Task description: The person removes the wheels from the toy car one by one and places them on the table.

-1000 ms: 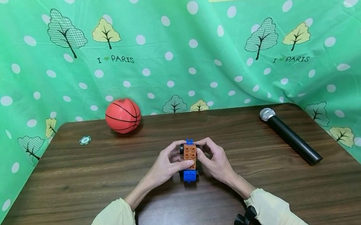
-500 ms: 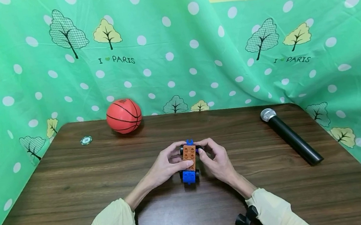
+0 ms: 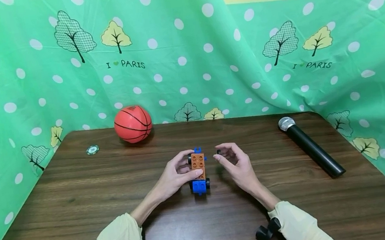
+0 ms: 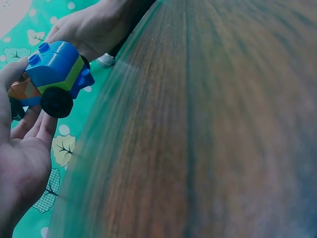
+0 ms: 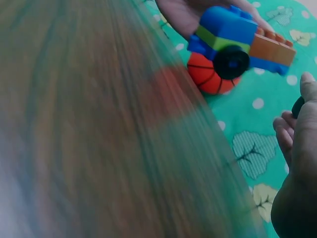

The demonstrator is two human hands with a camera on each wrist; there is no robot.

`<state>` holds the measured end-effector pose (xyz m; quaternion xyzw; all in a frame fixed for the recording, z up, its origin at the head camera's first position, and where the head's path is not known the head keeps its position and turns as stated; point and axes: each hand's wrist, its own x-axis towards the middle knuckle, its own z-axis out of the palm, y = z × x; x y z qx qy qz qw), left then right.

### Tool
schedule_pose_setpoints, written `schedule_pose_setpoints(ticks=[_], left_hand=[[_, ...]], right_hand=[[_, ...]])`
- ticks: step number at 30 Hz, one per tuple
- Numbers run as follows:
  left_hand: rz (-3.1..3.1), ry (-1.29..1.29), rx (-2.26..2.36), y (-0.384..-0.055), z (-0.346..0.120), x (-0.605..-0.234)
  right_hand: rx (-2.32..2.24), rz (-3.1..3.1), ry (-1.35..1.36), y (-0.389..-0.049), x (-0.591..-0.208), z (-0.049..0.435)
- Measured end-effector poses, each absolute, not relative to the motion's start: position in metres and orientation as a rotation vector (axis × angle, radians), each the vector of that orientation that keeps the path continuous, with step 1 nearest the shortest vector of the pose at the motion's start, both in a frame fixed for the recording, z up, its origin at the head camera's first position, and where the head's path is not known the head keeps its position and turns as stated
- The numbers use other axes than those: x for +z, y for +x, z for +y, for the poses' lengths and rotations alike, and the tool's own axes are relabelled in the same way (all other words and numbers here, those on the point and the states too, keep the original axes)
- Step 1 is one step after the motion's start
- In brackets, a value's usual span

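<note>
A toy car [image 3: 197,162] of building blocks has an orange studded brick, a blue brick and black wheels. My left hand [image 3: 175,176] grips it above the table, thumb across the orange brick. Lime green shows beneath the blue brick [image 4: 52,64] in the left wrist view. On the car's right side a small blue axle end [image 3: 205,158] is bare at the far corner. To the right, apart from the car, my right hand [image 3: 237,167] pinches a small black wheel [image 3: 219,152]. That wheel is partly hidden by the fingers in the right wrist view.
A red basketball [image 3: 133,124] sits at the back of the wooden table [image 3: 79,209], with a poker chip [image 3: 92,150] to its left. A black microphone [image 3: 312,148] lies on the right. Behind the table hangs a green dotted cloth [image 3: 184,60].
My right hand has pulled away to the right with the black wheel, which has come off the car. My left hand has shifted slightly left with the car.
</note>
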<state>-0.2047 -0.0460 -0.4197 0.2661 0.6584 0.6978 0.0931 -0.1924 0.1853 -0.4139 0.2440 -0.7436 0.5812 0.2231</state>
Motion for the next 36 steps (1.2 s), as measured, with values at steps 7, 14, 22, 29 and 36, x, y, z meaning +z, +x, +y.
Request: schedule_pose_setpoints(ticks=[7,14,22,29,36], left_hand=[[1.948,0.787,2.073,-0.204,-0.046,-0.419],[1.949,0.796,2.072,-0.203,-0.047,-0.419],[1.952,0.804,2.065,-0.203,-0.047,-0.418],[1.943,0.817,2.072,-0.203,-0.047,-0.419],[1.929,0.817,2.083,-0.202,-0.045,-0.419]], right_hand=[[1.321,-2.045,0.649,-0.195,-0.406,0.2],[1.095,-2.106,0.625,-0.225,-0.43,0.231],[1.094,-2.241,0.58,-0.231,-0.431,0.238],[1.015,-2.329,0.588,-0.236,-0.433,0.24],[0.799,-2.435,0.569,-0.243,-0.437,0.242]])
